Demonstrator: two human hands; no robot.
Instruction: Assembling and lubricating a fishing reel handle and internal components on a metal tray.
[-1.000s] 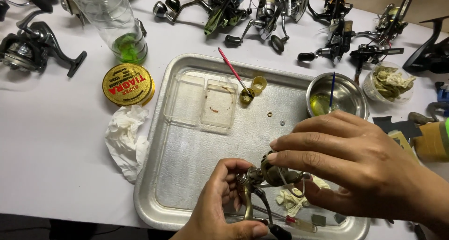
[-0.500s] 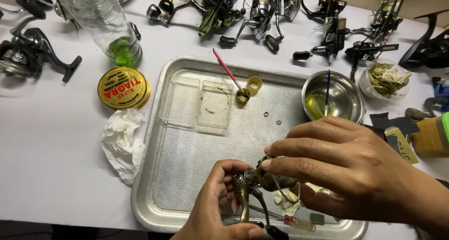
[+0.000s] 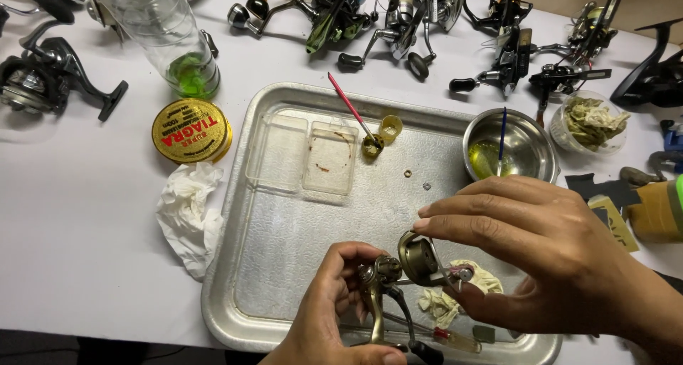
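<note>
Left hand (image 3: 334,308) grips bronze reel body (image 3: 375,294), stem running toward camera; right hand (image 3: 548,265) grasps rotor cup (image 3: 421,258), opening facing up-left, over tray (image 3: 284,265).

Left hand (image 3: 334,315) grips a bronze spinning reel body (image 3: 377,287) over the metal tray (image 3: 284,265); right hand (image 3: 541,258) pinches its rotor cup (image 3: 420,258); crumpled tissue (image 3: 186,215) lies beside the tray.

Bronze reel (image 3: 398,279), silver tray (image 3: 284,265), gold-red tin (image 3: 191,131), white tissue (image 3: 186,215), green-bottomed bottle (image 3: 186,70).

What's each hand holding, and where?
Left hand grips the bronze reel body at its stem. Right hand pinches the round rotor cup by its rim.
</note>
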